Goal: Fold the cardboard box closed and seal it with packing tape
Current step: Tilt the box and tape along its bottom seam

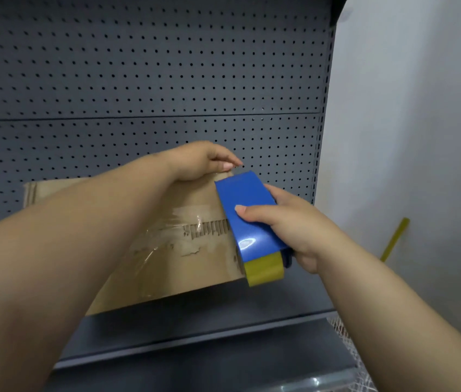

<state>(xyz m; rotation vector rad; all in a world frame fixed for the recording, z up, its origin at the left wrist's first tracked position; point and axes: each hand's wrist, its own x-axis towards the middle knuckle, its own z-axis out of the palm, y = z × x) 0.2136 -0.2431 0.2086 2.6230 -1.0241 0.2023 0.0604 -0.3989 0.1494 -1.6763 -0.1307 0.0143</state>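
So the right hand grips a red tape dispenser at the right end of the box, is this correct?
Not quite. The head view shows the dispenser is blue, not red. The rest stands: the right hand grips it at the right end of the box.

The tape dispenser (247, 213) in my right grip (294, 233) is glossy bright blue with a white glare spot. The tape roll (264, 268) under it is olive-yellow. The cardboard box (195, 267) is plain tan, with a torn strip showing darker ribbed stripes. The pegboard (138, 66) is slate grey, dotted with even rows of small dark holes. The shelf (223, 321) is dark grey, the wall (407, 108) pale grey-white, and the stick (395, 239) yellow.
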